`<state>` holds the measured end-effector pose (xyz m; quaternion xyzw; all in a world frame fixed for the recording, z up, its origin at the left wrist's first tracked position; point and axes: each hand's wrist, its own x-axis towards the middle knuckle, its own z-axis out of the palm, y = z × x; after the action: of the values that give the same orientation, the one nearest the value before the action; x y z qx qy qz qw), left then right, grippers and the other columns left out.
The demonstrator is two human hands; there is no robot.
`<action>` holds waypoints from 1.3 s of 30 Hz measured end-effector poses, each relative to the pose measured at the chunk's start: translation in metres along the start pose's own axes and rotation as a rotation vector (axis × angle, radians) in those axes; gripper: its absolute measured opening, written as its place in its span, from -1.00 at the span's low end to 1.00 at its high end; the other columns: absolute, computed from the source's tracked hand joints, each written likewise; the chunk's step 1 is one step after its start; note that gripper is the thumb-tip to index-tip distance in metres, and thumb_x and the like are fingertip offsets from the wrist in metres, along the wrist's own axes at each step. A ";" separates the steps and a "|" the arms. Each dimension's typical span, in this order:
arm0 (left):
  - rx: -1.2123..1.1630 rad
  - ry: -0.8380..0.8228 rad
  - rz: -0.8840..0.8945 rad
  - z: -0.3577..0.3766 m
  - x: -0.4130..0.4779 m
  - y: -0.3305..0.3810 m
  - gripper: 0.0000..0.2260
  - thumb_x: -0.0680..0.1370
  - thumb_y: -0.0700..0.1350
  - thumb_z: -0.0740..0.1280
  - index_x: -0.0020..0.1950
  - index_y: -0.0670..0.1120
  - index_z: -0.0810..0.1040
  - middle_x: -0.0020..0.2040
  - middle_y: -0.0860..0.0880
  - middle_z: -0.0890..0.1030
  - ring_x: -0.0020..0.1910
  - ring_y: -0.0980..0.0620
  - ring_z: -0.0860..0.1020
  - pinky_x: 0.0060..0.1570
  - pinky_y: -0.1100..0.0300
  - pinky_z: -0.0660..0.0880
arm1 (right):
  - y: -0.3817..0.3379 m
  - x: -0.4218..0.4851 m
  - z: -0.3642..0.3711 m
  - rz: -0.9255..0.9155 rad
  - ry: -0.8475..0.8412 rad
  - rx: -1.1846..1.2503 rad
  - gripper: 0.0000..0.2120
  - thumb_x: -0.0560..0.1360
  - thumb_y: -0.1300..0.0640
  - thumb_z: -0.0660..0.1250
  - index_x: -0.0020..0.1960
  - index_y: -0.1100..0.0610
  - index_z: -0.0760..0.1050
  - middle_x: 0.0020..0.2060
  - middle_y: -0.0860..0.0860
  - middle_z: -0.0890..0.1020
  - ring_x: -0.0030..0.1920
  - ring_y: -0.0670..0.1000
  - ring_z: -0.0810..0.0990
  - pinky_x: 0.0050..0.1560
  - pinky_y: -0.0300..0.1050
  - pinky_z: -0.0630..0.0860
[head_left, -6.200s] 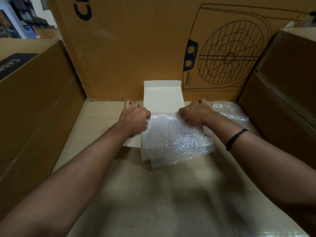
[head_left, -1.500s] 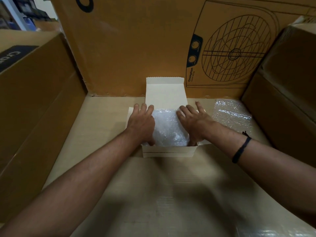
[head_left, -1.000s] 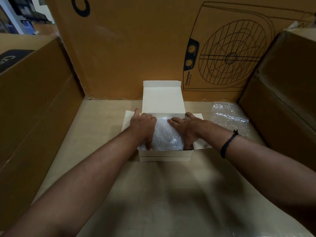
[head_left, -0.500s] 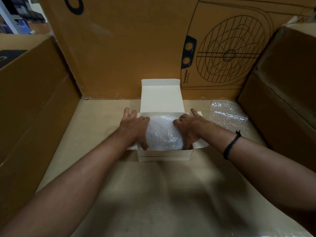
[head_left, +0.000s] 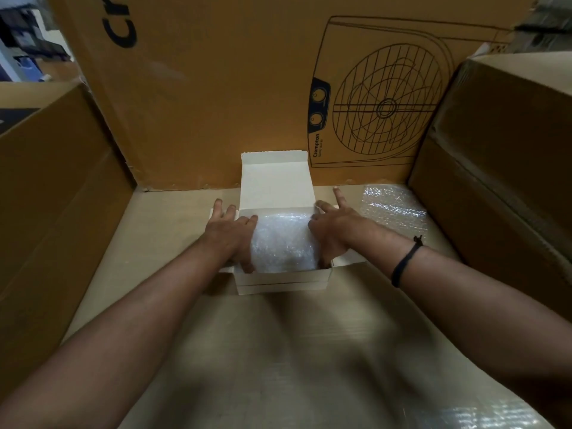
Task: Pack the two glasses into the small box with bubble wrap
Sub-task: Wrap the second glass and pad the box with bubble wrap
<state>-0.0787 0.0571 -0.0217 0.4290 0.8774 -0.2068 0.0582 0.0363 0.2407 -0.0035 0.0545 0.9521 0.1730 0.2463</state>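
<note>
A small white box (head_left: pixel 281 281) stands in the middle of the cardboard floor with its lid (head_left: pixel 275 181) upright at the back. A bundle of bubble wrap (head_left: pixel 283 239) fills the inside. The glasses are hidden. My left hand (head_left: pixel 230 235) presses on the bundle's left side, thumb tucked down inside the box. My right hand (head_left: pixel 332 233) presses on its right side, with the index finger stretched out past the box's far right corner. Both side flaps lie spread under my hands.
A spare sheet of bubble wrap (head_left: pixel 393 209) lies flat to the right of the box. A tall brown carton with a fan drawing (head_left: pixel 383 97) closes off the back. Brown cartons stand on the left (head_left: pixel 52 212) and on the right (head_left: pixel 501 168).
The loose sheet of bubble wrap that hung over the box front 6 s ago is now tucked inside the box. My hands have stayed on either side of the bundle, shifting only slightly.
</note>
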 end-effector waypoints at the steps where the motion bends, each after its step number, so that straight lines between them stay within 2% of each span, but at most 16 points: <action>1: 0.047 -0.005 -0.004 0.000 0.000 0.002 0.12 0.23 0.43 0.39 0.57 -0.06 -0.05 0.52 -0.05 0.25 0.51 -0.21 0.07 0.40 -0.30 -0.23 | -0.005 0.003 0.001 0.011 -0.009 -0.018 -0.22 0.28 -0.32 0.41 0.34 0.13 0.46 0.35 0.16 0.46 0.54 0.17 0.06 0.36 0.45 -0.39; 5: 0.154 0.038 -0.010 0.004 -0.004 0.005 0.10 0.29 0.50 0.28 0.58 -0.09 -0.10 0.54 -0.08 0.21 0.52 -0.25 0.06 0.41 -0.29 -0.24 | -0.017 0.011 0.002 0.027 -0.005 -0.055 -0.28 0.31 -0.18 0.43 0.36 0.15 0.40 0.27 0.21 0.48 0.49 0.22 0.08 0.40 0.47 -0.34; 8: 0.157 0.066 0.007 0.002 -0.008 0.005 0.11 0.27 0.50 0.29 0.58 -0.10 -0.07 0.54 -0.07 0.21 0.52 -0.23 0.04 0.42 -0.30 -0.22 | -0.014 0.008 0.004 0.010 -0.002 -0.065 -0.35 0.33 -0.18 0.42 0.32 0.11 0.45 0.30 0.19 0.47 0.50 0.22 0.05 0.37 0.51 -0.34; 10: -0.031 0.036 0.015 -0.002 -0.011 -0.002 0.11 0.24 0.42 0.40 0.57 -0.09 -0.02 0.55 -0.06 0.16 0.53 -0.19 0.01 0.43 -0.28 -0.21 | -0.010 0.006 0.008 0.003 0.015 -0.059 -0.38 0.34 -0.22 0.41 0.29 0.07 0.49 0.37 0.19 0.42 0.53 0.23 0.01 0.33 0.52 -0.35; 12: -0.345 -0.011 0.014 -0.009 -0.016 -0.015 0.03 0.26 0.33 0.48 0.55 -0.07 0.09 0.55 -0.04 0.17 0.53 -0.14 0.00 0.43 -0.17 -0.16 | -0.009 0.006 0.010 0.001 0.018 -0.064 -0.36 0.35 -0.25 0.40 0.33 0.05 0.49 0.44 0.20 0.36 0.55 0.24 -0.04 0.32 0.52 -0.35; 15: -0.599 0.111 0.028 -0.014 -0.023 -0.031 -0.36 0.34 0.22 0.49 0.35 0.06 0.42 0.38 -0.04 0.42 0.50 -0.08 0.13 0.35 -0.01 -0.02 | -0.009 0.009 0.010 -0.005 0.010 -0.069 -0.35 0.34 -0.27 0.39 0.34 0.03 0.48 0.45 0.18 0.36 0.55 0.23 -0.05 0.30 0.53 -0.37; 17: -0.537 0.210 0.063 -0.011 -0.026 -0.028 -0.67 0.37 0.19 0.48 0.05 0.08 0.59 0.25 0.03 0.51 0.43 -0.03 0.23 0.30 0.00 -0.01 | -0.010 0.010 0.008 -0.003 -0.003 -0.074 -0.33 0.34 -0.28 0.40 0.35 0.01 0.47 0.45 0.17 0.36 0.55 0.23 -0.05 0.30 0.53 -0.37; 19: -0.294 0.196 0.095 -0.003 -0.028 -0.015 -0.75 0.38 0.21 0.45 -0.12 0.07 0.66 0.22 0.07 0.53 0.37 -0.04 0.28 0.32 -0.09 -0.03 | -0.010 0.010 0.007 -0.002 -0.015 -0.081 -0.28 0.34 -0.29 0.40 0.40 0.02 0.43 0.47 0.16 0.34 0.56 0.22 -0.07 0.31 0.53 -0.37; 21: -0.051 0.179 0.077 0.006 -0.029 0.000 -0.79 0.42 0.17 0.39 -0.07 0.08 0.66 0.25 0.05 0.51 0.30 -0.10 0.33 0.35 -0.18 0.01 | -0.010 0.010 0.008 0.003 -0.007 -0.077 -0.27 0.34 -0.29 0.40 0.41 0.03 0.41 0.48 0.16 0.33 0.57 0.21 -0.08 0.31 0.52 -0.38; 24: 0.062 0.210 0.029 0.009 -0.028 0.013 -0.80 0.47 0.01 0.30 0.04 0.03 0.63 0.25 -0.02 0.49 0.28 -0.15 0.35 0.40 -0.24 0.03 | -0.010 0.009 0.008 0.008 -0.002 -0.068 -0.29 0.35 -0.26 0.41 0.39 0.05 0.43 0.48 0.17 0.33 0.57 0.21 -0.06 0.31 0.52 -0.38; 27: 0.026 0.097 0.046 0.003 -0.028 0.011 -0.77 0.48 -0.01 0.26 0.08 0.02 0.60 0.36 -0.06 0.41 0.42 -0.16 0.22 0.42 -0.27 -0.08 | -0.010 0.010 0.009 0.010 0.004 -0.065 -0.31 0.34 -0.26 0.40 0.38 0.05 0.44 0.47 0.16 0.34 0.56 0.22 -0.04 0.31 0.53 -0.37; 29: -0.160 -0.026 0.039 -0.003 -0.030 0.002 -0.77 0.46 0.03 0.30 0.05 0.01 0.63 0.46 -0.04 0.30 0.51 -0.13 0.05 0.41 -0.27 -0.19 | -0.010 0.010 0.009 0.008 0.004 -0.067 -0.31 0.34 -0.27 0.40 0.38 0.04 0.45 0.47 0.16 0.35 0.56 0.21 -0.05 0.31 0.52 -0.37; 31: -0.264 0.020 0.032 -0.005 -0.033 -0.008 -0.74 0.40 0.14 0.42 -0.01 0.05 0.68 0.50 -0.02 0.25 0.50 -0.12 0.03 0.39 -0.22 -0.17 | -0.010 0.011 0.009 0.002 -0.004 -0.076 -0.29 0.34 -0.28 0.41 0.39 0.03 0.43 0.46 0.16 0.35 0.56 0.22 -0.06 0.33 0.52 -0.36; 34: -0.101 0.127 0.048 0.002 -0.031 -0.007 -0.71 0.36 0.24 0.42 -0.09 0.08 0.67 0.48 -0.05 0.28 0.46 -0.14 0.12 0.40 -0.21 -0.05 | -0.010 0.013 0.009 0.002 -0.012 -0.085 -0.30 0.32 -0.30 0.41 0.36 0.03 0.46 0.43 0.16 0.38 0.55 0.23 -0.04 0.34 0.53 -0.35; 36: -0.019 0.138 0.036 0.007 -0.028 0.002 -0.75 0.43 0.19 0.33 -0.05 0.08 0.64 0.41 -0.04 0.35 0.42 -0.17 0.19 0.40 -0.25 -0.01 | -0.009 0.014 0.010 0.003 0.004 -0.090 -0.35 0.32 -0.30 0.41 0.30 0.04 0.50 0.40 0.16 0.42 0.54 0.22 0.01 0.34 0.53 -0.34; 39: 0.022 0.151 0.006 0.008 -0.025 0.011 -0.82 0.46 0.07 0.33 -0.01 0.07 0.63 0.34 -0.06 0.41 0.40 -0.20 0.22 0.41 -0.26 0.00 | -0.012 0.011 0.009 0.005 -0.002 -0.103 -0.34 0.33 -0.29 0.41 0.31 0.04 0.48 0.41 0.17 0.40 0.54 0.22 0.00 0.35 0.53 -0.32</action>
<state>-0.0556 0.0417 -0.0251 0.4466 0.8757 -0.1832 -0.0119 0.0306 0.2347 -0.0199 0.0444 0.9415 0.2225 0.2493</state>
